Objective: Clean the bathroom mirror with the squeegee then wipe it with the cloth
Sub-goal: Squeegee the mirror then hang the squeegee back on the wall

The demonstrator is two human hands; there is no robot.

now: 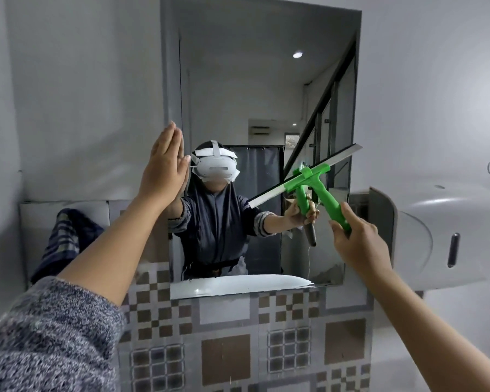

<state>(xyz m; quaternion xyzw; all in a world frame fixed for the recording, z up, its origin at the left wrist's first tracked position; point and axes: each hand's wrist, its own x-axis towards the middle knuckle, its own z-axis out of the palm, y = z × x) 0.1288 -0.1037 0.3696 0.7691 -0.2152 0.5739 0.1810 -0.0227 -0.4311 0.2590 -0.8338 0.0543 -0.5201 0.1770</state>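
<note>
— Squeegee (327, 193) count?
— One, green, with a pale blade. Its copy in the mirror (238, 80) makes a second shape, but that is only reflection. The right hand (359, 244) has the lower end of the handle pinched in curled fingers; the blade lies tilted against the glass near the mirror's right edge, its right end higher.
— And the left hand (164, 165)?
— Spread flat, fingers together and pointing up, palm pressed on the mirror's left edge. It holds nothing.
— Cloths?
— One, a dark blue checked cloth (65, 236), draped over the ledge left of the mirror, partly behind the left forearm.
— Mirrors?
— One, rectangular, set above patterned tiles (227, 349). It reflects a person wearing a white headset and a grey garment.
— Anything else?
— One white dispenser (436, 236) on the wall to the right, just beside the mirror.
— Brands, labels, writing?
— None legible on squeegee, dispenser or cloth.
</note>
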